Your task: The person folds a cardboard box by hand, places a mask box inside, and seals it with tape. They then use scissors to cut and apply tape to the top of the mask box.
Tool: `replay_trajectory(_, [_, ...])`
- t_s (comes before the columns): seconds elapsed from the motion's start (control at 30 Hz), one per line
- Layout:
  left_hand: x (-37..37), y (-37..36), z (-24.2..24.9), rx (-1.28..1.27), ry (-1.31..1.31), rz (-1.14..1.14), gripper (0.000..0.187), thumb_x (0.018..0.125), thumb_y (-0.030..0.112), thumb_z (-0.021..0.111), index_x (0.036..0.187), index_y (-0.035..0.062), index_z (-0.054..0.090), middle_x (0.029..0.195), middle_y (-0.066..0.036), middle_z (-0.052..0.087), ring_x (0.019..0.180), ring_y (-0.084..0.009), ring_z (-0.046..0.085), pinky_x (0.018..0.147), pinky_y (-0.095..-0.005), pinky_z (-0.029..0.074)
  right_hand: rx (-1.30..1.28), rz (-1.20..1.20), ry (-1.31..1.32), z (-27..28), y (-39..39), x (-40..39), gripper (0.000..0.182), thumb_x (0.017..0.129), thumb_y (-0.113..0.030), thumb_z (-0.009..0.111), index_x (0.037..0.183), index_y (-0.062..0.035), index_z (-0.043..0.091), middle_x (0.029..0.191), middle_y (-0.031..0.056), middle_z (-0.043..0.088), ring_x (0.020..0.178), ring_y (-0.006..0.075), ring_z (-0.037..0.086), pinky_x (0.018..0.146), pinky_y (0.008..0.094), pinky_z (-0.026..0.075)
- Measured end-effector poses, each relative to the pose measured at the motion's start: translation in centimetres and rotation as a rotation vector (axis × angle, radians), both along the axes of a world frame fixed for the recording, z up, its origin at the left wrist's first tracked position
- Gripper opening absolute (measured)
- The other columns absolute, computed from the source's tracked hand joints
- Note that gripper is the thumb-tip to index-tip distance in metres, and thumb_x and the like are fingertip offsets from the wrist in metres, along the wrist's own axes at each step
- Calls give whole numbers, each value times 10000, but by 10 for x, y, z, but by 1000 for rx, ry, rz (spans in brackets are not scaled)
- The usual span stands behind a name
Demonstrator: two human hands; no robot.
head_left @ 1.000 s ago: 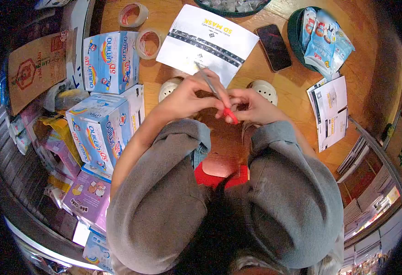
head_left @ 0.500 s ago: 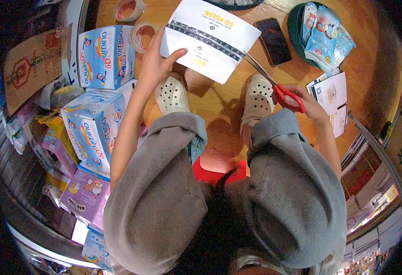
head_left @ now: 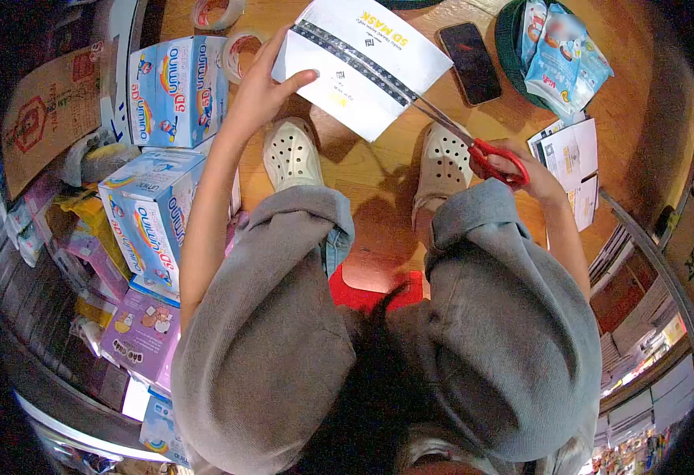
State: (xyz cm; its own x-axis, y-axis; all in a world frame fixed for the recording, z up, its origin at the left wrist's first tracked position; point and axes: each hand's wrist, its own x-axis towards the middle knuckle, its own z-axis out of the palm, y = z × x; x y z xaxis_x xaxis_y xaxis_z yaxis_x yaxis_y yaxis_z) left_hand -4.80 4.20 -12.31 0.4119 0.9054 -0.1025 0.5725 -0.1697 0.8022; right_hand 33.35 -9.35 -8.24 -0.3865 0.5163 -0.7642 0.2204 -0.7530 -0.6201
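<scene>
A white printed sheet or flat pack (head_left: 347,99) marked "5D MASK", crossed by a dark patterned band, is pinched at its left edge by my left hand (head_left: 272,87), thumb on top. My right hand (head_left: 517,169) is closed around the red handles of the scissors (head_left: 496,160). Their blades point up and left, and the tips meet the sheet's right edge at the end of the dark band. Whether the blades are parted there is hard to tell.
Umino boxes (head_left: 174,91) are stacked at the left, with tape rolls (head_left: 240,54) beside them. A phone (head_left: 470,63), a green basket (head_left: 508,57) holding blue packets (head_left: 565,67), and printed sheets (head_left: 570,154) lie at the right. Two beige clogs (head_left: 292,155) stand below.
The sheet and my left hand have shifted slightly up and left in view. The scissors' tips have moved a little left along with the sheet and still meet its right edge.
</scene>
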Motion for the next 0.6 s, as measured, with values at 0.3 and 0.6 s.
replay_trajectory(0.3, [0, 0, 1, -10, 29, -10, 792, 745, 379, 718, 1333, -10, 358, 1316, -232, 434, 1233, -328, 416, 1012, -389, 339, -152, 31, -86, 33, 21, -9, 531, 767, -509, 643, 1001, -35, 586, 739, -13, 577, 463, 22, 444, 376, 161, 281])
replay_trajectory(0.6, [1, -1, -1, -10, -2, -7, 796, 747, 387, 715, 1337, -7, 352, 1302, -229, 447, 1218, -318, 432, 1002, -390, 349, -215, 44, -217, 71, 46, -31, 490, 758, -446, 684, 991, -36, 550, 632, -9, 531, 402, 27, 412, 335, 168, 238])
